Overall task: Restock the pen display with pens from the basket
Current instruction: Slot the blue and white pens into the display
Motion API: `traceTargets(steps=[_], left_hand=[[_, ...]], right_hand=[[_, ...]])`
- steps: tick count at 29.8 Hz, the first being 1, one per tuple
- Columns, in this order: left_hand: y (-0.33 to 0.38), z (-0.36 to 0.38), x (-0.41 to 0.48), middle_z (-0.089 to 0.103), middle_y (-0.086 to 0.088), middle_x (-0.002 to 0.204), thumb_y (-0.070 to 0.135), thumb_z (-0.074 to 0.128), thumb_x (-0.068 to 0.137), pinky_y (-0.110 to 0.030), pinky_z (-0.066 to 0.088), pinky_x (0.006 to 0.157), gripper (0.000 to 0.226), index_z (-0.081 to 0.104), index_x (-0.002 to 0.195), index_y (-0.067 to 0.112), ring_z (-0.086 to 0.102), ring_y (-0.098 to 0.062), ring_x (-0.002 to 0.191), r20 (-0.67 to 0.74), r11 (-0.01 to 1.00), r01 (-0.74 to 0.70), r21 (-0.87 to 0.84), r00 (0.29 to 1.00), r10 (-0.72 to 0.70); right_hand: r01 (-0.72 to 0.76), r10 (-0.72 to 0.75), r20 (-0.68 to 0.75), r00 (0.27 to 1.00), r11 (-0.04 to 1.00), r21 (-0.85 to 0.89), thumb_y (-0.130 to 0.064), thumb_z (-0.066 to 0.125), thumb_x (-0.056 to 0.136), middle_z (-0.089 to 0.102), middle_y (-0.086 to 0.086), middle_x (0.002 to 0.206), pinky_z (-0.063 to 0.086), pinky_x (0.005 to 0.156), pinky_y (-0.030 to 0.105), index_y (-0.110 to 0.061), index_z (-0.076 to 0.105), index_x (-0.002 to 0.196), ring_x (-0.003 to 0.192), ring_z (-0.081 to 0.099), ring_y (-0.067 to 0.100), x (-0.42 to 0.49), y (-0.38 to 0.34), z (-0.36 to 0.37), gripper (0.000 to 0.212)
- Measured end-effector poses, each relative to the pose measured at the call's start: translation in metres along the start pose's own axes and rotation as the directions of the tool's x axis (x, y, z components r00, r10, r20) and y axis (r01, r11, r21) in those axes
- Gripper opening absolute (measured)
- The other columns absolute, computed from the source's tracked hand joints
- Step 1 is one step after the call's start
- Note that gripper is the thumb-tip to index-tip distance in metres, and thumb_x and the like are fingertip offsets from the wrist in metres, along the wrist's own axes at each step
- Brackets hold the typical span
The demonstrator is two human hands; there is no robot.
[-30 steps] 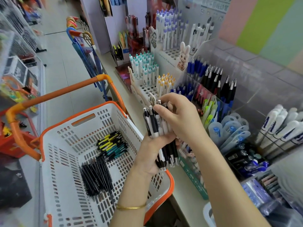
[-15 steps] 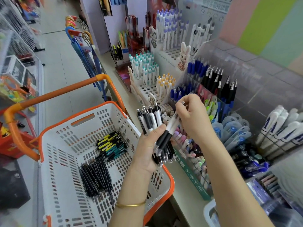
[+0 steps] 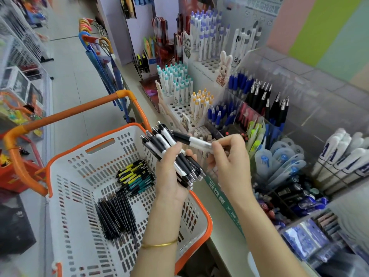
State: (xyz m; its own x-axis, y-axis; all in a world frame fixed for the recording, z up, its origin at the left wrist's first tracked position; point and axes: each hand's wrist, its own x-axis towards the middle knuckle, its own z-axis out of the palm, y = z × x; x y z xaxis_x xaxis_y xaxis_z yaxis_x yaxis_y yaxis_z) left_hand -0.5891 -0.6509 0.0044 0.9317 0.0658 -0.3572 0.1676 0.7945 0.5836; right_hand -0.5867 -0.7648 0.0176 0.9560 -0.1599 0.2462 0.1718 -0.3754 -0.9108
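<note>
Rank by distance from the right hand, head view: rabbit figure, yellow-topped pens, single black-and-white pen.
1. Single black-and-white pen: pinched in the right hand itself.
2. Yellow-topped pens: on the display, just beyond the hand.
3. Rabbit figure: farther back, higher up.

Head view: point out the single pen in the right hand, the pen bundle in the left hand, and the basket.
single pen (image 3: 196, 142): head view, white mid-barrel.
pen bundle (image 3: 159, 139): head view, upper ends of the pens.
basket (image 3: 208, 224): head view, orange rim at the near right.
</note>
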Motion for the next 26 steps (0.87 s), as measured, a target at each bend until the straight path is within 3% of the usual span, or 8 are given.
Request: traceTargets(steps=[3, 7, 10, 13, 16, 19, 23, 26], left_hand=[[0.007, -0.003, 0.002, 0.058, -0.005, 0.07, 0.016, 0.066, 0.079, -0.025, 0.051, 0.05, 0.052, 0.057, 0.126, -0.004, 0.06, -0.012, 0.057, -0.044, 0.993, -0.028, 0.111, 0.998, 0.033], [0.007, -0.004, 0.003, 0.062, -0.011, 0.079, 0.007, 0.064, 0.087, -0.029, 0.051, 0.053, 0.037, 0.06, 0.123, -0.004, 0.061, -0.014, 0.06, -0.078, 0.964, -0.036, 0.264, 0.995, 0.059], [0.005, -0.004, 0.004, 0.065, -0.013, 0.087, 0.007, 0.064, 0.087, -0.031, 0.052, 0.056, 0.029, 0.064, 0.115, 0.0, 0.065, -0.017, 0.066, -0.069, 0.937, -0.057, 0.345, 0.994, 0.086], [0.007, -0.006, 0.002, 0.066, -0.007, 0.073, 0.008, 0.065, 0.087, -0.03, 0.051, 0.054, 0.013, 0.067, 0.099, 0.004, 0.065, -0.02, 0.066, -0.063, 0.926, -0.046, 0.376, 0.995, 0.075], [0.01, -0.008, 0.0, 0.065, -0.007, 0.071, 0.007, 0.064, 0.087, -0.028, 0.054, 0.053, 0.016, 0.066, 0.102, 0.001, 0.064, -0.015, 0.061, -0.039, 0.941, -0.017, 0.339, 0.999, 0.033], [0.012, -0.008, -0.002, 0.062, -0.007, 0.065, 0.006, 0.066, 0.085, -0.026, 0.056, 0.057, 0.012, 0.064, 0.094, -0.002, 0.062, -0.013, 0.056, 0.017, 0.933, 0.007, 0.36, 1.0, -0.014], [0.012, -0.007, -0.004, 0.059, -0.007, 0.065, 0.006, 0.078, 0.066, -0.026, 0.054, 0.054, 0.034, 0.058, 0.093, 0.0, 0.062, -0.014, 0.056, 0.116, 0.939, 0.062, 0.338, 0.987, -0.107], [0.01, -0.008, -0.004, 0.061, -0.006, 0.065, 0.011, 0.07, 0.07, -0.026, 0.052, 0.054, 0.024, 0.06, 0.089, 0.002, 0.061, -0.015, 0.057, 0.176, 0.914, 0.069, 0.399, 0.973, -0.15]], right_hand=[[0.001, 0.001, 0.264, 0.965, 1.0, -0.007, -0.008, 0.047, 0.097, 0.059, 0.004, 0.087, 0.056, 0.061, 0.033, -0.02, 0.056, 0.095, 0.062, 0.063, 0.017, 0.0, 0.002, -0.005, 0.015], [0.08, 0.003, 0.419, 0.908, 0.98, -0.18, -0.018, 0.037, 0.093, 0.05, -0.01, 0.09, 0.044, 0.064, 0.029, -0.02, 0.056, 0.106, 0.072, 0.053, 0.011, 0.004, -0.001, -0.001, 0.022], [0.02, 0.07, 0.446, 0.892, 0.981, -0.192, -0.028, 0.035, 0.096, 0.056, -0.008, 0.084, 0.045, 0.066, 0.036, -0.018, 0.055, 0.105, 0.072, 0.052, 0.009, 0.0, -0.001, 0.006, 0.025], [0.018, 0.098, 0.44, 0.893, 0.968, -0.252, -0.031, 0.039, 0.101, 0.056, 0.007, 0.078, 0.045, 0.069, 0.04, -0.008, 0.054, 0.095, 0.07, 0.051, 0.023, -0.003, 0.002, 0.009, 0.027], [-0.205, 0.182, 0.427, 0.886, 0.979, 0.008, -0.016, 0.042, 0.101, 0.05, 0.005, 0.068, 0.039, 0.056, 0.025, -0.007, 0.056, 0.09, 0.058, 0.044, 0.017, -0.001, 0.003, 0.004, 0.021], [-0.369, 0.259, 0.431, 0.864, 0.909, 0.192, -0.011, 0.041, 0.1, 0.053, 0.001, 0.068, 0.04, 0.051, 0.028, -0.012, 0.054, 0.096, 0.056, 0.047, 0.013, 0.008, 0.003, -0.004, 0.013], [-0.395, 0.297, 0.421, 0.857, 0.903, 0.168, -0.006, 0.041, 0.095, 0.045, 0.001, 0.066, 0.035, 0.046, 0.026, -0.012, 0.048, 0.095, 0.05, 0.04, 0.01, 0.018, -0.005, -0.004, 0.009], [-0.329, 0.254, 0.338, 0.906, 0.926, 0.186, -0.024, 0.052, 0.096, 0.038, -0.003, 0.057, 0.027, 0.039, 0.019, -0.011, 0.044, 0.082, 0.041, 0.032, 0.006, 0.027, -0.016, -0.001, 0.021]])
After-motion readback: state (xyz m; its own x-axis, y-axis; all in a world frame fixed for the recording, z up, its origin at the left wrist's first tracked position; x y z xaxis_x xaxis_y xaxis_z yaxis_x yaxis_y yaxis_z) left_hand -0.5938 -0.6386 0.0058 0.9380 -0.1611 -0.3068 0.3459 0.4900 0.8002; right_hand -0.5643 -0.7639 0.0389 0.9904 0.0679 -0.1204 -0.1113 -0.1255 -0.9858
